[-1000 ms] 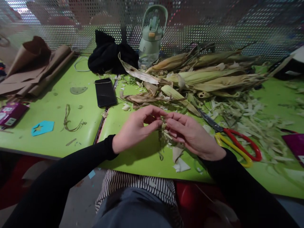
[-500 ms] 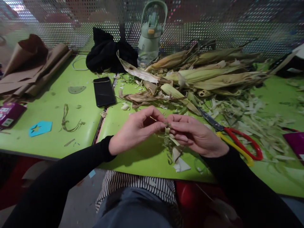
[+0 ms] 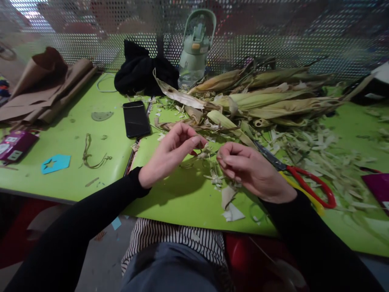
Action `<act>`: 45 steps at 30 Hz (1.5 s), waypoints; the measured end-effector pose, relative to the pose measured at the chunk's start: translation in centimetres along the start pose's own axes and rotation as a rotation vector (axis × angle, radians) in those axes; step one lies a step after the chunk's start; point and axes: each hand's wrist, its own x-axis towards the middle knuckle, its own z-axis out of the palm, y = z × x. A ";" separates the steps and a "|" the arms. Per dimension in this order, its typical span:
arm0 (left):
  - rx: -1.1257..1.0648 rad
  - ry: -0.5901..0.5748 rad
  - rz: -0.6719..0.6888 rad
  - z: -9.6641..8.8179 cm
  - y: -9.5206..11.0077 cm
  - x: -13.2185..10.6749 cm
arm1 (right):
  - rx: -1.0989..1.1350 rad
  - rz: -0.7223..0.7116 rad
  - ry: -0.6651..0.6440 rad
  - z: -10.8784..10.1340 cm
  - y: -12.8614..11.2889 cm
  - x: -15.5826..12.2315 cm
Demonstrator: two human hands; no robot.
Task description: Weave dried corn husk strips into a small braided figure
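My left hand [image 3: 174, 154] is closed, thumb against fingertips, pinching a small braided cord of corn husk [image 3: 206, 153]. Part of that cord lies below the hand, and pale husk ends stick out at its tip. A short gap away, my right hand [image 3: 253, 170] is closed in a pinch at a thin strand running from the cord; its fingertips hide the strand's end. Under the hands, small husk scraps [image 3: 215, 178] and a pale curled husk piece [image 3: 227, 196] rest on the green table [image 3: 170, 202]. Scissors [image 3: 299, 178] with red and yellow handles lie beside my right wrist.
Dried corn husks [image 3: 270, 97] are heaped at the back, with shredded husk [image 3: 322, 154] to the right. Behind stand a green bottle [image 3: 194, 52] and a black cloth bundle [image 3: 144, 73]. Leftward lie a phone [image 3: 136, 119], a twisted cord loop [image 3: 88, 156] and brown paper [image 3: 45, 87].
My hands were together, with the braided cord hanging down between them. Now they have moved apart, and the cord lies sideways by my left hand.
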 end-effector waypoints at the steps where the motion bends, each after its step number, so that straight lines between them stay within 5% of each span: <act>1: 0.017 -0.014 0.011 0.1 0.1 0.0 | 0.004 0.009 0.042 0.0 0.0 0.2; 6: -0.043 -0.114 -0.043 0.7 -0.1 0.1 | 0.126 -0.096 0.181 0.4 0.3 1.0; 12: -0.217 -0.214 -0.348 1.4 -0.8 0.3 | 0.164 -0.219 0.134 0.7 -0.1 0.4; 17: -0.041 -0.344 -0.517 0.7 0.3 0.3 | 0.135 -0.230 0.154 0.2 -0.2 0.2; 23: 0.239 -0.511 -0.405 0.8 1.6 0.3 | 0.117 -0.240 0.130 -0.2 -0.2 0.1; 29: 0.228 -0.324 -0.100 0.9 1.2 0.4 | 0.123 -0.189 0.127 -0.3 0.0 0.1; 35: -0.257 -0.326 -0.288 1.2 0.8 0.8 | 0.073 -0.133 0.067 -0.1 0.5 0.0; 41: -0.118 -0.300 -0.204 1.2 0.8 0.2 | -0.067 -0.160 -0.045 0.2 1.0 -0.1; 45: -0.018 -0.364 -0.260 -1.2 1.5 1.4 | 0.010 -0.076 -0.074 0.2 1.7 0.4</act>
